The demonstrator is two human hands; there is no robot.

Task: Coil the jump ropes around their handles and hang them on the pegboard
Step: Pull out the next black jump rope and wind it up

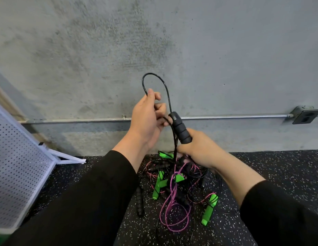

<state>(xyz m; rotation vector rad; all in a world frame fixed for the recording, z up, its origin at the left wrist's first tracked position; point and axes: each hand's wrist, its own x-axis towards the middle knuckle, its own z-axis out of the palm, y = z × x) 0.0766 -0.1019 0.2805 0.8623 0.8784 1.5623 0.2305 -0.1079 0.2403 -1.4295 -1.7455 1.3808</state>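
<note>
Your right hand (pixel 195 150) grips the black foam handle (pixel 180 129) upright by its lower end; your left hand (pixel 147 118) pinches the black rope (pixel 155 77), looped above. Remaining jump ropes (pixel 174 189) lie tangled on the floor (pixel 279 167) beside the leaning pegboard (pixel 18 167).

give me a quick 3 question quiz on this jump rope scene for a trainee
1. True or false: the right hand grips a green handle.
2. What does the left hand hold? A) a loop of black rope B) the pegboard C) nothing
3. Fill in: the pegboard stands at the ____ of the view.

Key:
1. False. It grips the black handle; the green handles lie in the pile on the floor.
2. A. The black rope arcs above the fingers.
3. left
</note>
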